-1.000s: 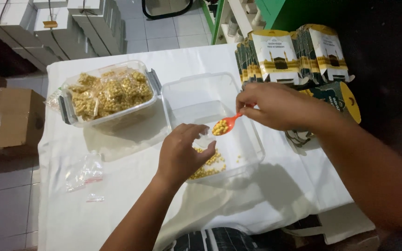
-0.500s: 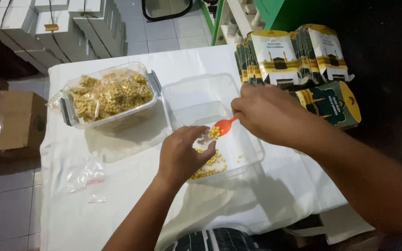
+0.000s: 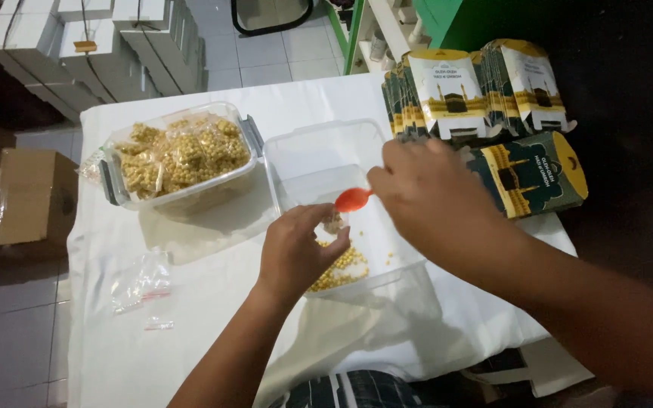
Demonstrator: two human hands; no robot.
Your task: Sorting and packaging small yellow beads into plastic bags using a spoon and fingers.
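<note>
Bag (image 3: 333, 223) mostly behind left hand (image 3: 296, 245)

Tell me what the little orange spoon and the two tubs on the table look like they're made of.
The orange spoon looks like smooth, slightly glossy moulded plastic: uniform bright colour, thin. Both tubs, the one with filled packets and the near one with loose yellow pieces, seem clear rigid plastic: contents and cloth show through their walls. The first tub's grey clips are likely plastic too.

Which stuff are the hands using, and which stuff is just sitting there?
In use: orange spoon, small bag, clear tub of yellow nuts.
Just sitting: tub of filled bags, empty bags, printed cartons, cardboard box.
</note>
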